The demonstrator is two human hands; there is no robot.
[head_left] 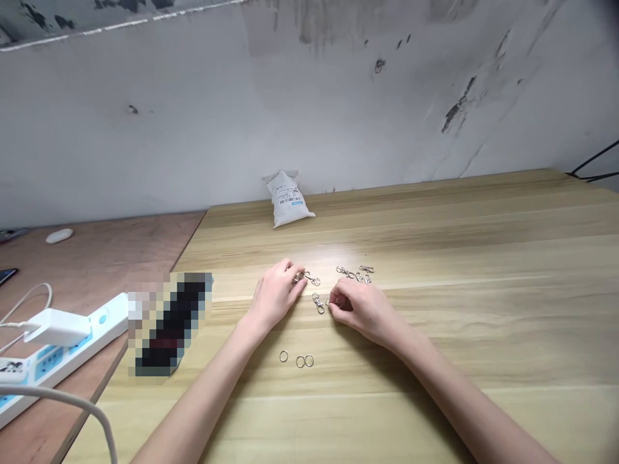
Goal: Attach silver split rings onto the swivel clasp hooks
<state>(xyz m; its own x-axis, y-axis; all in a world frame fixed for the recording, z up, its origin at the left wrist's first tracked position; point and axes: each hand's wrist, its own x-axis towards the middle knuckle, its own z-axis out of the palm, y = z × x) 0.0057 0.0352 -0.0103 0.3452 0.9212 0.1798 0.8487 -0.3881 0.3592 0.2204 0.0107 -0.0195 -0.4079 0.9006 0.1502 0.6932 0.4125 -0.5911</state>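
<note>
My left hand (278, 291) rests on the light wooden table, thumb and fingers closed about a small silver swivel clasp (296, 279) partly hidden by them. Just right of those fingertips lies another swivel clasp (312, 279). My right hand (360, 307) is closed in a pinch on a small metal piece (327, 303), apparently a swivel clasp, mostly covered by the fingers. Between the hands a swivel clasp (318, 303) lies on the wood. Several more clasps (345, 272) sit just beyond my right hand. Nearer to me are three split rings (284, 356), two of them side by side.
A white labelled packet (290, 201) stands at the back against the wall. At left lie a blurred-out dark object (174, 322), a white power strip (109, 322) with a charger (60, 327), and a grey cable (72, 396) crossing the lower left. A white oval item (59, 236) lies farther back.
</note>
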